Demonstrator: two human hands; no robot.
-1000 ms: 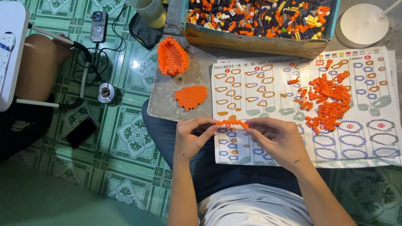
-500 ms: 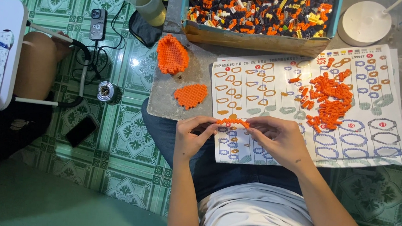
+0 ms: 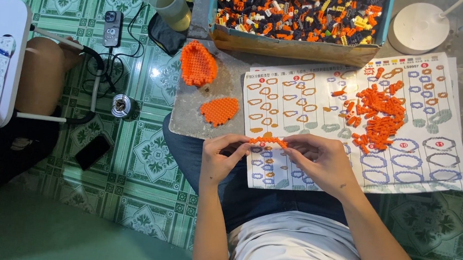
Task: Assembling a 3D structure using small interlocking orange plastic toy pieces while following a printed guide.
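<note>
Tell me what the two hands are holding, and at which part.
Both hold one thin orange brick strip: the left hand pinches its left end, the right hand its right end, above the instruction sheet.

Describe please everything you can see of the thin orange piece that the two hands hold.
The thin orange strip looks like a narrow row of small plastic bricks joined together, slightly arched, with a small bump in its middle. It lies about level, above the near edge of the printed instruction sheet. The left hand pinches its left end and the right hand its right end. Finer details are too small to tell.
</note>
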